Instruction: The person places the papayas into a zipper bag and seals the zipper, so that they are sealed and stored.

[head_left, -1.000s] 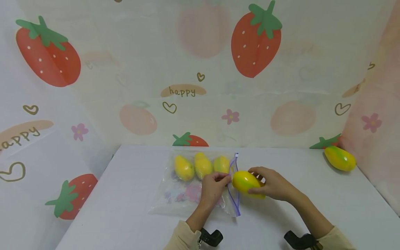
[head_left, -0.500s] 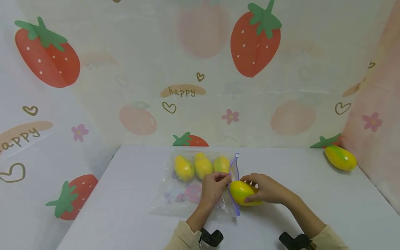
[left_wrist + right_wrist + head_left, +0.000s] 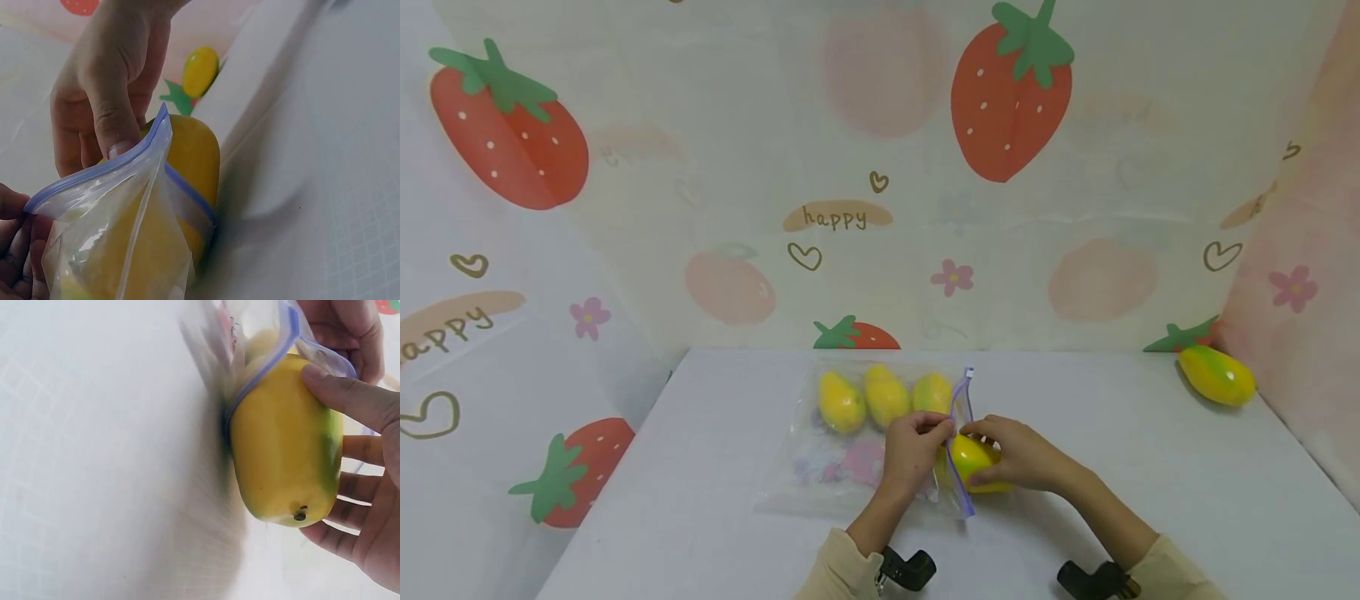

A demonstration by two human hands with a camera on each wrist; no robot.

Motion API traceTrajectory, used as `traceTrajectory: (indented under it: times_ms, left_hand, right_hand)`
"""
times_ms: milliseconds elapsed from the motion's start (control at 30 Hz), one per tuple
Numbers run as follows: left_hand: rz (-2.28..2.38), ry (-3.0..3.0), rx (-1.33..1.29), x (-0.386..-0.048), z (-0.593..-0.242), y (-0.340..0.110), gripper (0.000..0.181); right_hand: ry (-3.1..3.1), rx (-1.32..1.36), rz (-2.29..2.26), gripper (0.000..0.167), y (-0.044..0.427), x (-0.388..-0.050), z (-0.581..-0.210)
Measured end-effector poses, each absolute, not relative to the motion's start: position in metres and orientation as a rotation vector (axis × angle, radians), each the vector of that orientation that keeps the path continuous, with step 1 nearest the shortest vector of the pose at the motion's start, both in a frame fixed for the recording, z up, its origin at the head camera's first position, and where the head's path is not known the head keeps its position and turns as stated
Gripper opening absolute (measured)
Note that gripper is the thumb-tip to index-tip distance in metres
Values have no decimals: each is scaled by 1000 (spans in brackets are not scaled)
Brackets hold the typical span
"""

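A clear zip bag (image 3: pixel 793 487) with a purple zip edge lies flat on the table, its mouth facing right. Inside it, three yellow papayas (image 3: pixel 841 403) sit in a row at the far side. My left hand (image 3: pixel 912 458) pinches the upper lip of the mouth between thumb and fingers. My right hand (image 3: pixel 1030 457) grips another yellow-green papaya (image 3: pixel 284 444), thumb on one side and fingers round the other. That papaya is partly inside the bag mouth; its stem end shows outside in the right wrist view. In the left wrist view, its front part shows through the plastic.
One more yellow-green papaya (image 3: pixel 1216 377) lies at the table's far right corner, by the side wall. The white table (image 3: pixel 662 500) is bordered by printed sheets (image 3: pixel 880 275) at the back and sides. Dark wrist cameras (image 3: pixel 910 569) stick out at both cuffs.
My right hand has moved left and slightly nearer, carrying the papaya from outside the bag's edge into its mouth. My left hand stays pinching the lip.
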State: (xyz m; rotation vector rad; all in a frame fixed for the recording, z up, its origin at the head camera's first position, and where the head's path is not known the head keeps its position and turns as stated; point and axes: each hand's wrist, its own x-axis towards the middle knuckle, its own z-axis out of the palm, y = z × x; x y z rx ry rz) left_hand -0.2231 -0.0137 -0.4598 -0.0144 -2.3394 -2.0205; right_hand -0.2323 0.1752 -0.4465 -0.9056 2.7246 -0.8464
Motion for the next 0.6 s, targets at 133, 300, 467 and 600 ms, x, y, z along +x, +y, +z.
traceTrajectory:
  times_ms: [133, 300, 467, 600]
  left_hand:
    - [-2031, -2335, -8, -224, -461, -13, 19]
    - [-2035, -2336, 11, -224, -460, -13, 18]
    - [-2069, -2331, 36, -224, -459, -13, 18]
    - [-2074, -2324, 33, -224, -459, -14, 19]
  right_hand:
    - [2688, -889, -899, 59, 178, -232, -447]
    - [2634, -854, -946, 57, 188, -232, -445]
    - [2604, -811, -929, 54, 197, -231, -443]
    - [2564, -835, -951, 51, 199, -232, -444]
